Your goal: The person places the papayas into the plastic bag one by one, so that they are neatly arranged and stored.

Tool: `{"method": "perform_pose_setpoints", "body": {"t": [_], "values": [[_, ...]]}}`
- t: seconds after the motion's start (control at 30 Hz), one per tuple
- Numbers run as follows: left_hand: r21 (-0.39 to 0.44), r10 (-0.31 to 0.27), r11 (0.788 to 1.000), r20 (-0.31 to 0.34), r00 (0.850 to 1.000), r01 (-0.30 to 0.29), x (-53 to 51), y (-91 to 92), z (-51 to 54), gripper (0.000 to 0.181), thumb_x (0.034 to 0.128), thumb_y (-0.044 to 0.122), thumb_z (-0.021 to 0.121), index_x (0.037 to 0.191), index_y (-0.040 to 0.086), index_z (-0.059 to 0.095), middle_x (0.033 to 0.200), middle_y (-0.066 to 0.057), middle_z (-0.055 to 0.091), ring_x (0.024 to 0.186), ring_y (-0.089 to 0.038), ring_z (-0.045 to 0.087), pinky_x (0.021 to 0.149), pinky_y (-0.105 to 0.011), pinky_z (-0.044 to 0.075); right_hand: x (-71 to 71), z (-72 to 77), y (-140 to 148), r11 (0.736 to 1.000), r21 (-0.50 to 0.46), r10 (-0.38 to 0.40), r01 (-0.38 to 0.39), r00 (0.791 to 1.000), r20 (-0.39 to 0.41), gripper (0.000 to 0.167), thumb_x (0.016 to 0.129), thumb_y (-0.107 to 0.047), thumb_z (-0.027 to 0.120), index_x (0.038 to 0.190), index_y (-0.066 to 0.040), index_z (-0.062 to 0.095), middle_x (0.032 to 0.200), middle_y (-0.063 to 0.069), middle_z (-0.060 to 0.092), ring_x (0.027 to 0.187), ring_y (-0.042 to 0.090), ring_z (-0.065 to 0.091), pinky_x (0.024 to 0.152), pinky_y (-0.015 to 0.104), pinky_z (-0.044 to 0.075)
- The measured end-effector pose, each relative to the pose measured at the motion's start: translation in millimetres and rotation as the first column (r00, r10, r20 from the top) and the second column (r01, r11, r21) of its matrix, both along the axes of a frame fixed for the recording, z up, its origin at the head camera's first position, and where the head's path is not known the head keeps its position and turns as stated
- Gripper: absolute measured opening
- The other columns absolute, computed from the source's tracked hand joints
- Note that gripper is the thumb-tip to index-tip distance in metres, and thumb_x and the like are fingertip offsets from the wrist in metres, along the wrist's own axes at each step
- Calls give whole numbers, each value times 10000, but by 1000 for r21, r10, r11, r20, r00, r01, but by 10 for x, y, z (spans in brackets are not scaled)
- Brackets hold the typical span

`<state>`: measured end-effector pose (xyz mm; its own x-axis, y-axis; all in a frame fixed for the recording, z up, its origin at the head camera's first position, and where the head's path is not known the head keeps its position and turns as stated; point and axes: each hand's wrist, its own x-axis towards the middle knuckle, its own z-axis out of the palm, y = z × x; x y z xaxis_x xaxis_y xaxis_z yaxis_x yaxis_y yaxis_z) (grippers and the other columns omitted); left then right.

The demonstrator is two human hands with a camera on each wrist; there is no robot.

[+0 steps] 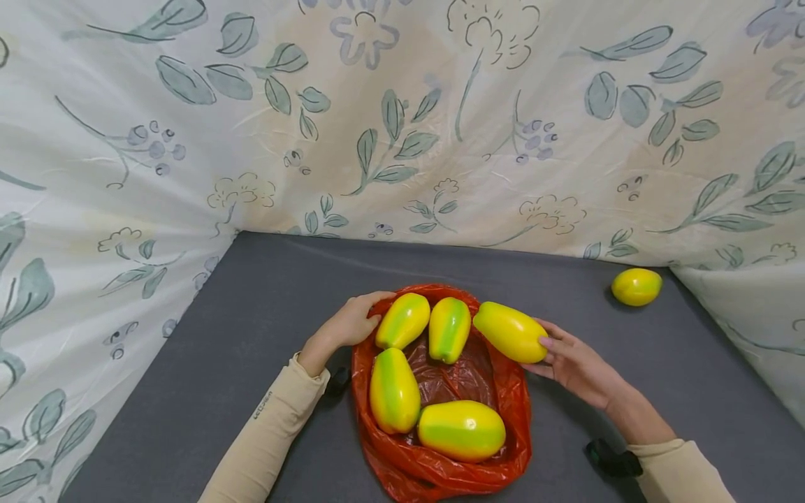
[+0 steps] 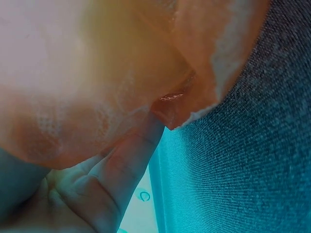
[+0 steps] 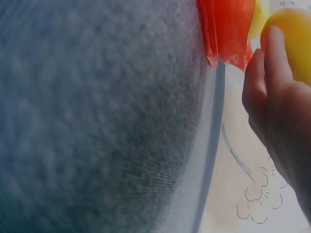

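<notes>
A red plastic bag (image 1: 518,419) lies with its mouth spread wide on the dark grey table. Several yellow-green papayas (image 1: 395,391) rest inside it, around a bare patch of bag in the middle. At the bag's back left rim, my left hand (image 1: 348,323) holds the plastic; the left wrist view shows its fingers against the bag (image 2: 170,104), part of them hidden. My right hand (image 1: 581,367) grips another papaya (image 1: 509,332) over the bag's right back rim. In the right wrist view this papaya (image 3: 294,41) sits against the fingers.
A yellow, rounded fruit (image 1: 636,287) lies alone near the table's back right corner. Floral cloth (image 1: 402,161) hangs behind the table (image 1: 283,279) and along both sides. A black strap device (image 1: 613,459) is at the right wrist.
</notes>
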<state>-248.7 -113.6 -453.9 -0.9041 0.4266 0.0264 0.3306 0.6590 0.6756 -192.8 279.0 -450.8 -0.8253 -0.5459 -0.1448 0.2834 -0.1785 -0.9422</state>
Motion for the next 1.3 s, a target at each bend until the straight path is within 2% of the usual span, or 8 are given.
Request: {"method": "perform_pose_setpoints", "body": {"t": [0.23, 0.4, 0.77, 0.97, 1.2, 1.3], "values": [[-4, 9, 1000, 3, 1000, -9, 8, 11, 2, 476, 927, -37, 536, 1388, 67, 482, 1345, -153, 516, 1149, -292, 528, 940, -439, 445, 7, -39, -17, 984, -96, 153, -147, 987, 51, 364, 1044, -81, 277, 1363, -190, 414, 1320, 52, 481, 1151, 217, 532, 984, 438, 406], [0, 15, 1000, 5, 1000, -15, 17, 10, 14, 477, 925, -37, 539, 1386, 71, 484, 1344, -149, 517, 1119, -289, 538, 923, -432, 454, 26, -31, -59, 970, -95, 230, -223, 970, 77, 379, 1036, -72, 296, 1371, -184, 435, 1329, 76, 470, 1152, 237, 519, 987, 460, 402], [1, 13, 1000, 9, 1000, -13, 22, 13, 30, 475, 927, -32, 537, 1388, 70, 482, 1354, -144, 510, 1166, -287, 519, 951, -435, 437, 66, -26, -150, 969, 34, 243, -246, 966, 92, 438, 1019, -105, 378, 1449, -106, 290, 1373, 85, 430, 1182, 274, 493, 986, 494, 393], [-2, 10, 1000, 6, 1000, -10, 20, 14, 23, 474, 928, -28, 534, 1389, 69, 481, 1345, -148, 514, 965, -276, 542, 817, -381, 446, 60, -40, -176, 964, 70, 248, -255, 964, 96, 471, 1016, -111, 391, 1467, -80, 258, 1378, 87, 435, 1184, 279, 493, 981, 491, 400], [-1, 12, 1000, 1, 1000, -12, 20, 18, 22, 472, 928, -30, 535, 1387, 62, 480, 1356, -148, 508, 1138, -289, 528, 936, -432, 445, 65, -40, -243, 958, 142, 238, -251, 966, 98, 481, 1009, -110, 420, 1465, -66, 272, 1380, 124, 426, 1181, 293, 486, 968, 478, 416], [1, 11, 1000, 1, 1000, -11, 18, 21, 22, 473, 927, -32, 535, 1387, 60, 479, 1354, -151, 507, 1091, -294, 538, 907, -428, 455, 82, -31, -285, 950, 185, 239, -251, 967, 87, 491, 1000, -116, 455, 1461, -65, 293, 1385, 144, 399, 1164, 310, 489, 956, 472, 429]]}}
